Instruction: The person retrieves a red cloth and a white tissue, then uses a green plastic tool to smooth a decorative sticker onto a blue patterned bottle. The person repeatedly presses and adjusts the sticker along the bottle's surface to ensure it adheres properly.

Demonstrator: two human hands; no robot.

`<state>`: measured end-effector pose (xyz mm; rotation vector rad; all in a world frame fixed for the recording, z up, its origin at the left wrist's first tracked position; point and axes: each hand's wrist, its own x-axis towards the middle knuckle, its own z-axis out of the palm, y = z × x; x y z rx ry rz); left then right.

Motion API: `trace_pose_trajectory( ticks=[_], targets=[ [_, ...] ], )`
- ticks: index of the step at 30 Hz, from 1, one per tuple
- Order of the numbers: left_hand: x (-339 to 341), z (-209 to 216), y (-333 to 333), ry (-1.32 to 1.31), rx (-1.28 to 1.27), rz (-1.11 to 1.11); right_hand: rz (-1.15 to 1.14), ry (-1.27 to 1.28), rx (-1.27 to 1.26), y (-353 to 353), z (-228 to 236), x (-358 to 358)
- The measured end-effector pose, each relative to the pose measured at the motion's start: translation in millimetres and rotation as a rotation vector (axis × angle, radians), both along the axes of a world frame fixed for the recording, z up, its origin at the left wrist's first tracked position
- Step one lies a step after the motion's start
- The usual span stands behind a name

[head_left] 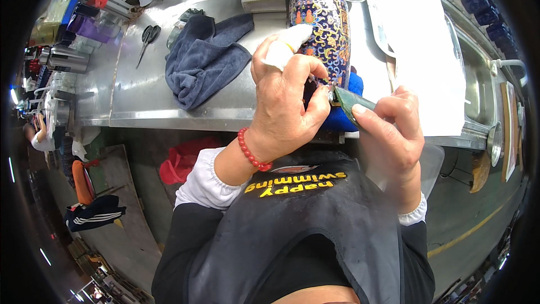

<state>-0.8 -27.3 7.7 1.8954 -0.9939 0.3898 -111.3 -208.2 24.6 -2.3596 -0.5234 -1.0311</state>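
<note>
A dark blue vase (331,19) with a multicoloured floral pattern lies on its side, one end toward me. My left hand (284,95), a red bead bracelet at its wrist, is over the vase's near end. A folded white cloth (281,50) is tucked among its fingers, while thumb and forefinger come together at the vase's edge; what lies between those tips is too small to tell. In my right hand (396,129) is a flat green scraper (350,101), its tip against the vase's near end. Bright blue cloth (339,119) shows beneath that end.
A crumpled grey-blue towel (208,59) lies on the steel worktop (140,87), with black scissors (149,39) farther left. White sheet material (422,50) covers the right side, beside a sink (475,67). Bottles and containers crowd the far left.
</note>
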Motion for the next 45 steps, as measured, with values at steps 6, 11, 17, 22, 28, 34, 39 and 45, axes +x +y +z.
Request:
trace_pose_trajectory(
  ticks=[6, 11, 17, 22, 28, 34, 39, 45],
  targets=[
    [8, 14, 3, -0.119, 0.152, 0.022, -0.011, 0.051, 0.116, 0, -6, -3],
    [21, 30, 6, -0.095, 0.208, -0.045, 0.008, 0.084, 0.186, 0, -11, -5],
    [22, 45, 1, -0.191, 0.382, -0.055, 0.017, 0.110, 0.198, -2, -12, -6],
    [21, 55, -3, -0.220, 0.494, -0.047, 0.011, 0.157, 0.338, 1, -6, -7],
    [20, 61, -6, -0.257, 0.555, -0.032, -0.014, 0.320, 0.579, 3, -5, -5],
    [17, 62, -7, -0.293, 0.658, -0.001, -0.027, 0.364, 0.663, 2, -11, -3],
    [22, 64, -7, -0.329, 0.617, -0.031, -0.030, 0.363, 0.691, 2, -15, -3],
    [17, 68, -8, -0.301, 0.702, -0.021, -0.032, 0.362, 0.707, 2, -18, -3]
  ],
)
